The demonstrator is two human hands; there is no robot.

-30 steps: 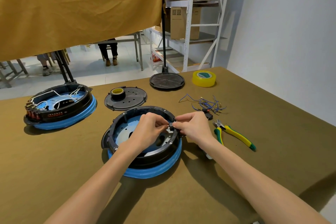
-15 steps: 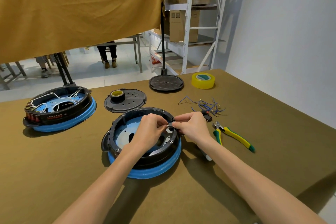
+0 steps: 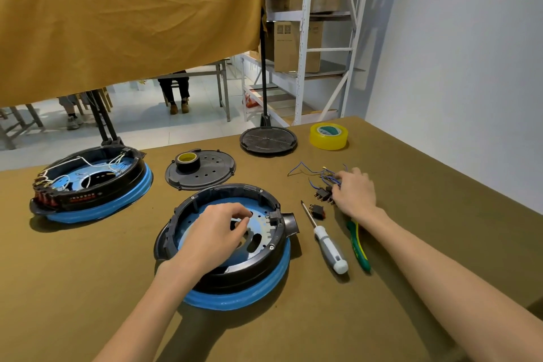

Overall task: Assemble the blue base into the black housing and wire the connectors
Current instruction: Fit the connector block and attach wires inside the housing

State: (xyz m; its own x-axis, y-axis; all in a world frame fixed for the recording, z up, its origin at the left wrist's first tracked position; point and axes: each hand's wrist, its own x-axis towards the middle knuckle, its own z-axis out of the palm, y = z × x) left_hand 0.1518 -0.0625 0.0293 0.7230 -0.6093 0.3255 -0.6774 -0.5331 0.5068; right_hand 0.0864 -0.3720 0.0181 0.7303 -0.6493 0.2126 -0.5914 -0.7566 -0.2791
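Note:
The black housing (image 3: 223, 189) sits on its blue base (image 3: 249, 294) at the table's middle, with a blue plate (image 3: 219, 205) inside it. A small black connector (image 3: 273, 218) is set in the housing's right wall beside the outlet tube. My left hand (image 3: 214, 235) rests inside the housing with loosely curled fingers and holds nothing that I can see. My right hand (image 3: 354, 192) lies to the right on a pile of blue wires (image 3: 308, 170) and black switches, fingers bent down onto them. Whether it pinches one is hidden. One loose switch (image 3: 318, 211) lies beside the pile.
A screwdriver (image 3: 329, 247) and green-yellow pliers (image 3: 360, 250) lie right of the housing. A second, wired unit (image 3: 88, 185) stands at the left. Behind are a black lid (image 3: 211, 176) carrying a tape roll (image 3: 188, 160), a stand's base (image 3: 268, 141) and yellow tape (image 3: 328, 136).
Both hands have left the connector on the housing's right wall. My right hand moved right to the wire pile; my left drew back over the blue plate.

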